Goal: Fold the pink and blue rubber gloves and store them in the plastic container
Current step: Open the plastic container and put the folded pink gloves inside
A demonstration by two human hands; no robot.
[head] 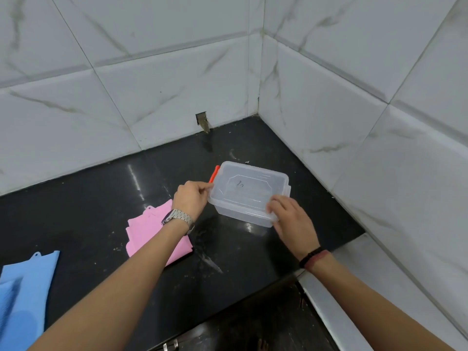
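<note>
A clear plastic container [249, 192] with its lid on stands on the black counter near the corner. An orange latch [214, 173] sticks up at its left end. My left hand [191, 197] pinches the container's left end by that latch. My right hand [288, 216] rests with its fingers on the lid's near right corner. The pink glove [149, 229] lies folded flat on the counter, partly under my left forearm. At the far left edge of the view lies the blue glove [24, 292], flat and cut off by the frame.
White marble-pattern tiled walls [354, 102] close in the counter [101, 198] at the back and right. A small notch in the tile [202, 121] sits at the back wall's base. The counter's front edge runs diagonally at lower right, beside a white ledge [354, 282].
</note>
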